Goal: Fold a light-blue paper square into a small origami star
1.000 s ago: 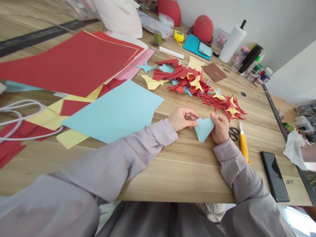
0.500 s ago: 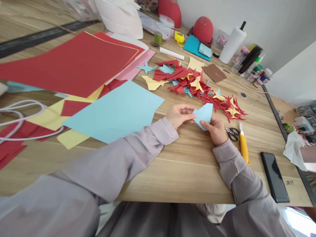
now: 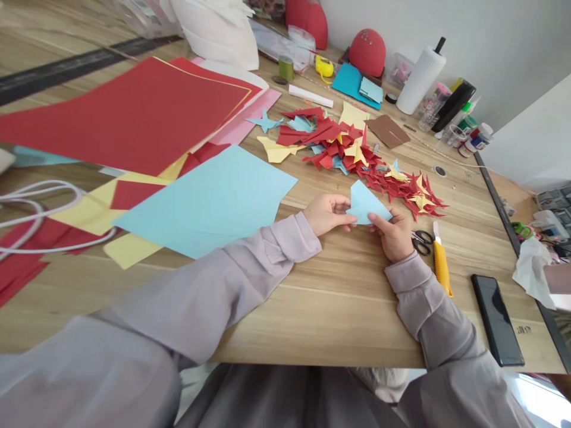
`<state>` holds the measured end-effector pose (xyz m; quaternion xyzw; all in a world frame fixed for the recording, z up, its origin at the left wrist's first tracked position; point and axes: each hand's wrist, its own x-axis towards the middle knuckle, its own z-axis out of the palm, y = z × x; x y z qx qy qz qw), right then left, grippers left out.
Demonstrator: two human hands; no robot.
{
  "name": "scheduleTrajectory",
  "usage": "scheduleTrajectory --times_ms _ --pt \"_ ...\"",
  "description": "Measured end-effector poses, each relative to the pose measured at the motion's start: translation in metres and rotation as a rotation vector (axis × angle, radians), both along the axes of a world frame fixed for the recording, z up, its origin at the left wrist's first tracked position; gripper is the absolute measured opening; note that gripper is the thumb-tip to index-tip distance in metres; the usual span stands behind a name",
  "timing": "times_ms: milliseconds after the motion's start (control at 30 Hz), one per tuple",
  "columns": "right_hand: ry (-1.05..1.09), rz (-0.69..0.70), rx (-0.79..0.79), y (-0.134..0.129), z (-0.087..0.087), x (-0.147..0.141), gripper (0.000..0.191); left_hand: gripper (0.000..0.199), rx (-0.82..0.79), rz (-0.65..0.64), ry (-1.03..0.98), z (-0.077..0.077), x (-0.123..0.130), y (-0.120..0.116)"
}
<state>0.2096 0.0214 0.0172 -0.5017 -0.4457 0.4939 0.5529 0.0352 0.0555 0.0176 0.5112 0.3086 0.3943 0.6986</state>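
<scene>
A small folded piece of light blue paper [image 3: 366, 203] is held up between my two hands, just above the wooden table. My left hand [image 3: 329, 214] pinches its left lower corner, thumb in front and fingers behind. On its right side my right hand [image 3: 392, 233] grips the lower edge the same way. Behind the paper lies a heap of folded red, yellow and blue paper stars [image 3: 348, 145]. A large light blue sheet [image 3: 209, 199] rests left of my left hand. Black-handled scissors [image 3: 422, 242] and a yellow utility knife [image 3: 441, 264] lie beside my right hand.
Large red sheets [image 3: 147, 113] cover the left of the table, near a white cable [image 3: 49, 249]. A black phone [image 3: 496, 320] lies at the right. Along the back stand a white bottle [image 3: 420, 80] and a yellow tape measure [image 3: 324, 67]. Another person's hand [image 3: 555, 278] shows at the right edge.
The blue paper has been turned in my hands; its raised point now stands at the upper left instead of the upper right. Both hands have shifted slightly. The things on the table lie as before.
</scene>
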Motion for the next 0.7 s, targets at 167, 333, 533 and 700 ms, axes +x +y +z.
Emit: scheduleTrajectory --times_ms 167,333,533,700 --pt "-0.05 -0.008 0.011 0.0 0.0002 -0.0001 0.033 0.025 -0.038 -0.003 0.015 0.0016 0.0004 -0.0002" --pt "-0.128 0.054 0.035 -0.0009 0.0027 -0.0002 0.039 0.017 -0.038 0.042 0.013 0.0015 0.0016 -0.0009" --pt "-0.242 0.093 0.013 -0.0005 0.0028 0.0005 0.042 0.035 -0.005 0.061 0.029 -0.0002 0.0026 -0.0037" --pt "-0.084 0.03 0.014 0.0023 -0.0002 0.001 0.037 0.076 0.174 0.089 -0.012 -0.0017 0.0041 -0.0094"
